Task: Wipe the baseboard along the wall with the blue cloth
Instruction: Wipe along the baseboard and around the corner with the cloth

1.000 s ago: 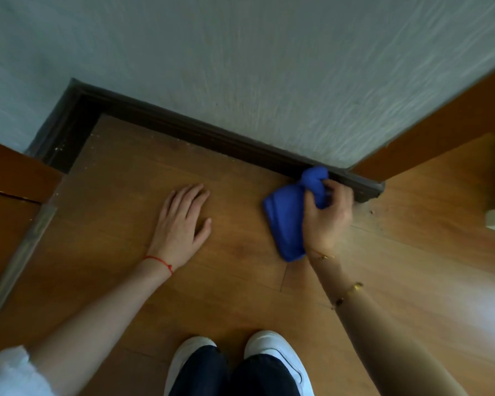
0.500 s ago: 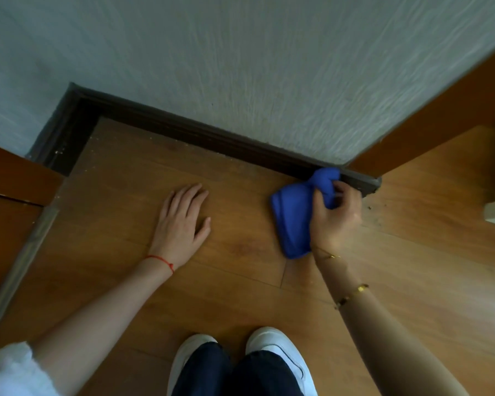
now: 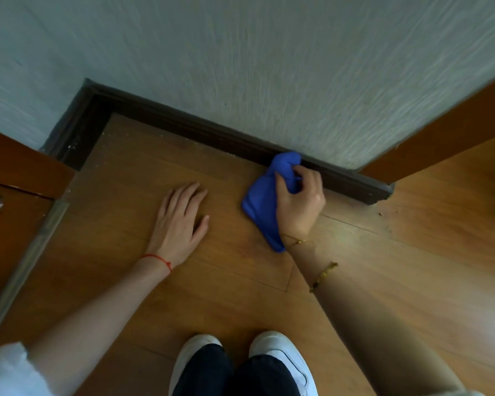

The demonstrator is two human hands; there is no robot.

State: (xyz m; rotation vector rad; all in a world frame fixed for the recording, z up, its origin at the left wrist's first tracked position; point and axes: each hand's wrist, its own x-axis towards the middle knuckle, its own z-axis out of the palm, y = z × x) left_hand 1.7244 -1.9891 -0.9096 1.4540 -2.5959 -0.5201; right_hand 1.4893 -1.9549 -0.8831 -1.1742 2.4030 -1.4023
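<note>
**Right hand pressing cloth to baseboard, left hand flat on floor**

Wall point(image 3: 269, 67), pale and textured, is filling the top of the view. Floor point(image 3: 340, 281), wood laminate, is taking up the rest, with a plank seam running under the right forearm. Baseboard point(image 3: 183, 125), dark brown, is running along the floor's far edge, turning a corner at the far left and ending at the right beside a brown door frame point(image 3: 440, 138). White specks are lying on the floor along the baseboard near the far-left corner. A brown door point(image 3: 9, 224) with a metal knob is sitting at the floor's left edge.

Cloth point(image 3: 262, 204), blue and bunched, is lying on the floor with its top end touching the baseboard, toward that board's right end. Right hand point(image 3: 299, 201) is gripping the cloth, fingers curled round the upper bunch; gold bracelets are showing on the wrist and forearm. Left hand point(image 3: 179, 221) is resting flat on the floor, fingers straight and holding nothing, just left of the cloth and apart from it; a red string is circling the wrist.

White shoes point(image 3: 277, 355) and dark trouser legs are showing at the floor's near edge.
</note>
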